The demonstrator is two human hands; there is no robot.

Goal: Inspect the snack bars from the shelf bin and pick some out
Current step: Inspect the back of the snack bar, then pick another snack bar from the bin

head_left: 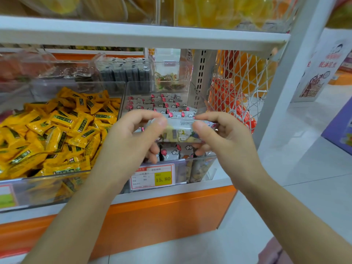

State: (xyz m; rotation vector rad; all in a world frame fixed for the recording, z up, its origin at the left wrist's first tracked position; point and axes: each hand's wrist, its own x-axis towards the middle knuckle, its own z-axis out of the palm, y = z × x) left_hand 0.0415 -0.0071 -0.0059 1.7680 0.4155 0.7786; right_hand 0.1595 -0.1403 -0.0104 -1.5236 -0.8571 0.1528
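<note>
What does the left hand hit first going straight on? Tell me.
The left hand would probably meet the white, pink-marked wrapped snack bars piled in the clear plastic bin, beyond the pale wrapped bar it holds; depth unclear.

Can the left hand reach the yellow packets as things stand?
Probably yes: the yellow packets lie in an open bin beside the left hand, nothing between. But it grips the snack bar with the right hand, so must let go first.

White shelving (144, 36), orange base panel (162, 212), pale tiled floor (308, 168)
</note>
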